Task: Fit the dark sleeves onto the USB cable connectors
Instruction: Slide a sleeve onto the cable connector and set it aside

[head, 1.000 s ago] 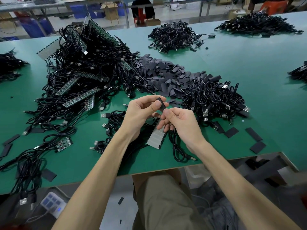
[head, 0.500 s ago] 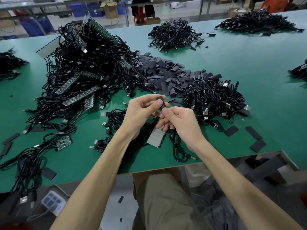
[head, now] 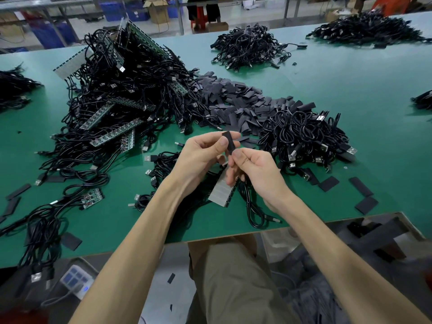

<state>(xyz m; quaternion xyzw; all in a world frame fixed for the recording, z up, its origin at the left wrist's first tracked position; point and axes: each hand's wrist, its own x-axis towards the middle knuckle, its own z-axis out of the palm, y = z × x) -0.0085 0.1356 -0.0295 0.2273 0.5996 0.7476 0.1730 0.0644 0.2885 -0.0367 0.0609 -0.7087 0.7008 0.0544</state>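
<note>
Above the green table [head: 327,97], my left hand [head: 201,157] pinches a flat dark sleeve [head: 229,142] between thumb and forefinger. My right hand [head: 254,169] meets it from below, thumb at the sleeve's lower end, fingers curled round a black USB cable [head: 253,206] that hangs down and loops on the table, its metal plug lying near the front edge. A grey strip board [head: 221,191] lies under my hands. A heap of loose dark sleeves [head: 236,101] lies just beyond.
A big tangle of black cables with green circuit strips [head: 121,101] fills the left. A cable pile [head: 304,134] lies to the right, others [head: 247,47] farther back. Loose sleeves [head: 364,197] lie at the right front. A white power strip [head: 74,281] sits below the table edge.
Both hands have stayed together over the same spot, the sleeve still pinched in the left; the fingers shifted only slightly around it.
</note>
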